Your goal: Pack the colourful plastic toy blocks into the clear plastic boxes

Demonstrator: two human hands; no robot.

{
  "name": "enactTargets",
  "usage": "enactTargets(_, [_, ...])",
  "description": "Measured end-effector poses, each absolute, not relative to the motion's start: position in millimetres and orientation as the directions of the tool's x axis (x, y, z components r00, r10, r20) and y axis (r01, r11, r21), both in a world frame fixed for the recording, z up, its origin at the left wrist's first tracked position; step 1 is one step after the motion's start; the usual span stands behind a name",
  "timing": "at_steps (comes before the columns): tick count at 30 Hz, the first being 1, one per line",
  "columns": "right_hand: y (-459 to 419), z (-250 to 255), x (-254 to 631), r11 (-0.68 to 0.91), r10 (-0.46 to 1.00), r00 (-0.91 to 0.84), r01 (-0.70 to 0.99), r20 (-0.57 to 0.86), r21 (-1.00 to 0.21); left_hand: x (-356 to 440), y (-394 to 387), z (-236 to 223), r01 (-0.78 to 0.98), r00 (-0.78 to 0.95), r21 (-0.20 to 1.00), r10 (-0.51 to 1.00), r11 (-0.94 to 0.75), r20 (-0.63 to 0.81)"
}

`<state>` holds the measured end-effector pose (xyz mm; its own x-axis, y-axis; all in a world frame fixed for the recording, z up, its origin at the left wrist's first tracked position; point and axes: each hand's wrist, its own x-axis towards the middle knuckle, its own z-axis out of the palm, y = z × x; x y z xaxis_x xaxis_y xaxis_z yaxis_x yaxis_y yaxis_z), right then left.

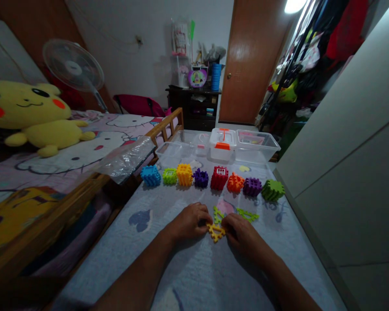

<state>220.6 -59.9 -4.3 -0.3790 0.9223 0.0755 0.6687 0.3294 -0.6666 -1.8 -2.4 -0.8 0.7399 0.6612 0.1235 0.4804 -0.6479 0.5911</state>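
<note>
A yellow triangular building piece (216,233) with notched edges is between my two hands, low over the cloth-covered surface. My left hand (194,220) pinches its left corner. On the opposite corner, the fingers of my right hand (240,229) are closed. Just behind lie two lime-green triangular pieces: one green triangle (218,214) is partly hidden by my right hand, the other green triangle (248,215) rests to the right. Farther back stands a row of stacked notched pieces, among them a red stack (219,178), an orange stack (235,182) and a dark purple stack (201,178).
Clear plastic containers (257,144) and a lidded box with orange latches (222,146) line the far end. At the left of the row stands a blue stack (151,176); at the right, a green stack (272,190). A wooden bed rail (168,123) borders the left side.
</note>
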Motion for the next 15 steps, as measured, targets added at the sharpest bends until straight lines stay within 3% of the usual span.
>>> enactTargets(10, [-58.7, 3.1, 224.6, 0.347, 0.935, -0.300, 0.651, 0.192, -0.675, -4.3, -9.3, 14.7, 0.539, 0.705, 0.573, 0.703, -0.617, 0.094])
enactTargets(15, [-57.4, 4.2, 227.9, 0.357, 0.934, -0.227, 0.612, 0.275, -0.706, -23.4, -5.3, 31.1, 0.599, 0.589, 0.575, 0.793, -0.557, 0.155])
